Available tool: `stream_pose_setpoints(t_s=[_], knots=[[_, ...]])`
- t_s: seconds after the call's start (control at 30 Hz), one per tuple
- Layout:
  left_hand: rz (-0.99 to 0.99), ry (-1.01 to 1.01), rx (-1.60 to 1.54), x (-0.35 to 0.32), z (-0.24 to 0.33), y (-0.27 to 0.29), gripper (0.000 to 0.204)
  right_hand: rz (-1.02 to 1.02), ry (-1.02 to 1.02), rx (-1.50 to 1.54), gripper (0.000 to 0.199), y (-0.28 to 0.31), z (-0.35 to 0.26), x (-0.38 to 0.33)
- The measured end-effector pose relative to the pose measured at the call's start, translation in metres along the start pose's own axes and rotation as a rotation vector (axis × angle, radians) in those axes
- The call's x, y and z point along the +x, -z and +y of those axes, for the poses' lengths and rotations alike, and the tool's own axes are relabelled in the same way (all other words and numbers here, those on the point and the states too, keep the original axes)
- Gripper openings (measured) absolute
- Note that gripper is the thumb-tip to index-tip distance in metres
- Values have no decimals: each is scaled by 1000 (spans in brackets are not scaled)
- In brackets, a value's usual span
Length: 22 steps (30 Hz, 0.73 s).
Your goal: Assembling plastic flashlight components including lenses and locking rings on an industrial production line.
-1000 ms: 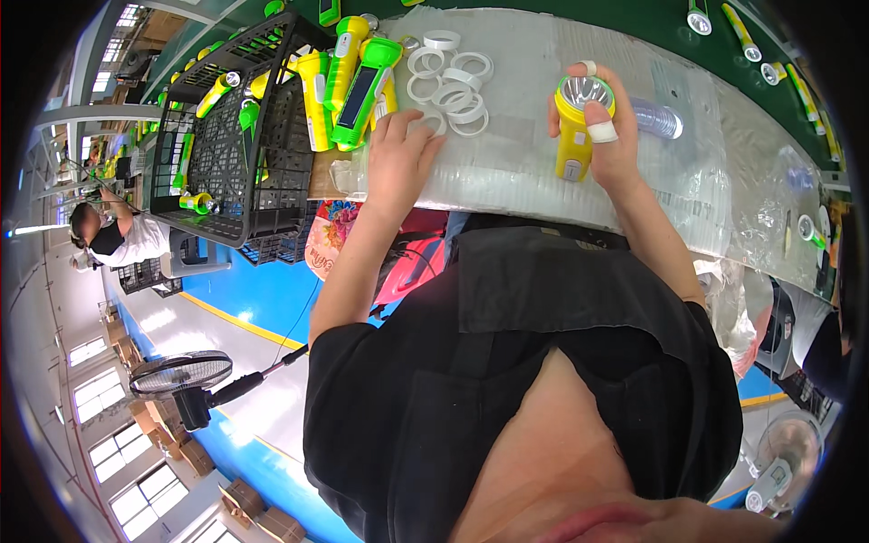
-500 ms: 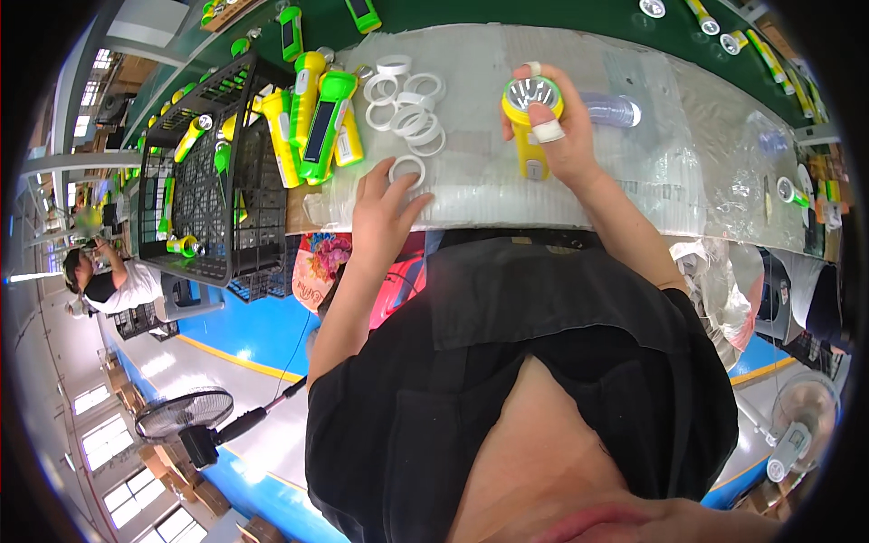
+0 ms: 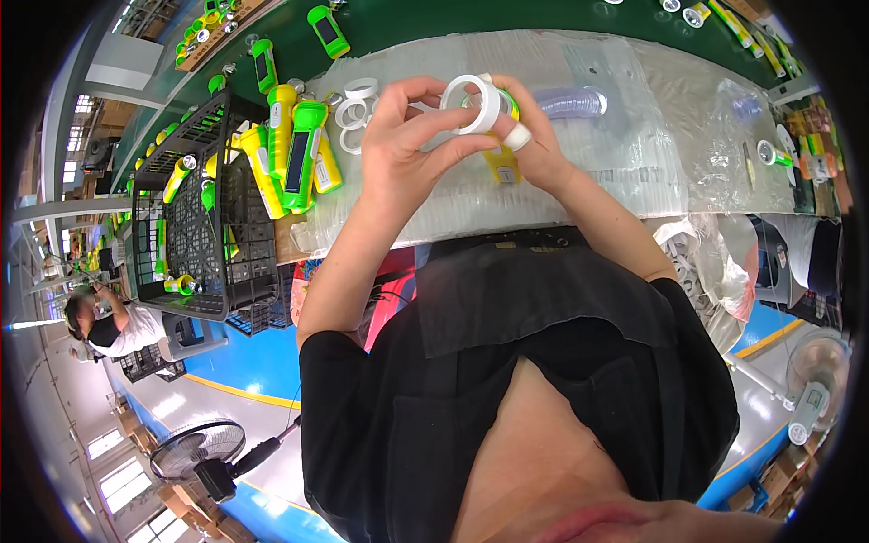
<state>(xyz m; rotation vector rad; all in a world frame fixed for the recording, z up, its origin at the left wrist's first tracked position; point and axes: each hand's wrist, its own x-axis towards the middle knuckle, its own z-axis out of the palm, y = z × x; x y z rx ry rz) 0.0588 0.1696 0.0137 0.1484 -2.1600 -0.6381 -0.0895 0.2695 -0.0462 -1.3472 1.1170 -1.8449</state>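
Note:
My left hand (image 3: 405, 149) pinches a white plastic ring (image 3: 487, 107) between thumb and fingers, held up at the head end of a yellow flashlight (image 3: 504, 167). My right hand (image 3: 541, 145), with white tape on its fingertips, grips that flashlight, which stands head up. The ring and fingers cover most of its head, so I cannot tell whether ring and head touch. More white rings (image 3: 361, 89) lie on the plastic-covered tabletop beyond my left hand, partly hidden by it. Beyond the right hand lies a stack of clear round lenses (image 3: 572, 102).
Several yellow and green flashlights (image 3: 304, 154) lean together left of the rings. A black plastic crate (image 3: 249, 271) with flashlights stands at the table's left edge. More flashlights lie on the green surface (image 3: 507, 16) behind. A fan (image 3: 197, 450) stands lower left; another person (image 3: 127, 326) sits far left.
My left hand has picked up a white ring from the tabletop and brought it right and up to the flashlight head. My right hand still holds the flashlight, now slightly further left in view.

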Motion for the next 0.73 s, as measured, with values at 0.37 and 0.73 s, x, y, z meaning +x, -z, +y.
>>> stream_pose_setpoints(t_s=[0.37, 0.73], knots=[[-224, -24, -6, 24, 13, -9, 39, -369, 301, -780, 45, 74, -78, 37], [-290, 143, -150, 26, 11, -44, 43, -981, -231, -1054, 54, 66, -143, 92]])
